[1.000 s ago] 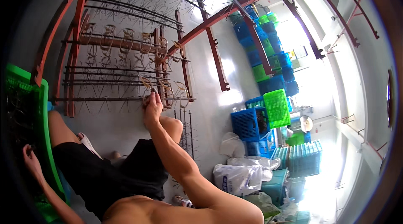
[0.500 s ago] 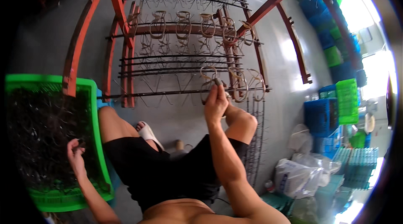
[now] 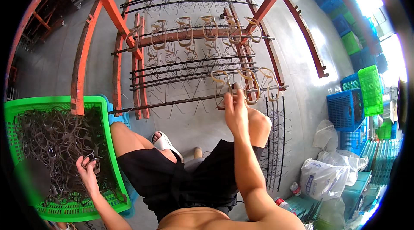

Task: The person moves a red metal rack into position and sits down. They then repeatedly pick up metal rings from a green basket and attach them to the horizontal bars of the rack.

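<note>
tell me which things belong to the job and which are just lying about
Seem in use:
- green basket
- dark looped pieces
- pale looped pieces
- black rod
- red rack

Apparently lying about:
- white bag
- plastic bottle
- blue crate

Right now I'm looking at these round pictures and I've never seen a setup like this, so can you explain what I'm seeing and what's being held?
There's no robot: these are a person's bare hands, seen from a wide fisheye camera on their head, looking down. The lens bends straight edges.

Ahead stands a red metal rack with dark rods across it. Tan looped pieces hang along it. The right hand has its fingertips at those on the nearest rod; its grip is hard to make out.

On the person's left, a green basket holds a heap of dark looped pieces. The left hand is over them, fingers curled; I can't tell whether it holds one.
</note>
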A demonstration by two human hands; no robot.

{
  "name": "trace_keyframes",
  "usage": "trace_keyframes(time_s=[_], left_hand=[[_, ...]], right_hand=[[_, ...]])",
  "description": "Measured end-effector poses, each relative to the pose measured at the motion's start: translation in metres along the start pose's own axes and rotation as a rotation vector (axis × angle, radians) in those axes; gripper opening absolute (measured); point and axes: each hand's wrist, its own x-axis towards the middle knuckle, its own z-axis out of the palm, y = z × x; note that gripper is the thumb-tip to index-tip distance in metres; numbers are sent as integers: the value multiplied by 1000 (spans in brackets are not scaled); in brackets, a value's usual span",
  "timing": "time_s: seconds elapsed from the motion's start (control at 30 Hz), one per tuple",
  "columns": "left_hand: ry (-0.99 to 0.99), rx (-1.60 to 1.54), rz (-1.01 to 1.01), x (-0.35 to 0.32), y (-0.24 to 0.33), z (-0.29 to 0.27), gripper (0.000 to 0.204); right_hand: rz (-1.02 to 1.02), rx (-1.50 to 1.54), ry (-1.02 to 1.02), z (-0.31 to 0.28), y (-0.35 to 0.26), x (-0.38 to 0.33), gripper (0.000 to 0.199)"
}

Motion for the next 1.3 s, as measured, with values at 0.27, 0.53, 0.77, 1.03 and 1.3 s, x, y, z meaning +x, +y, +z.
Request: trace_keyframes(time_s=[0.27,0.53,0.77,1.03,1.3], left_hand=[[28,471,-167,-11,21,8,42],[65,547,-31,-8,16,0,43],[52,605,-133,1,32,7,40],[-119,578,-13,32,-21,-36,35],[-149,506,-123,50,-15,-29,41]], right_hand=[[1064,-126,-1475,-224,26,-154,27],[1343,-213,-1179,-227,131,-350,33],[1605,278,-610,-229,160,-424,30],[1376,-99,-1243,-225,71,-297,63],[1746,628,-661,-204,60,-370,31]])
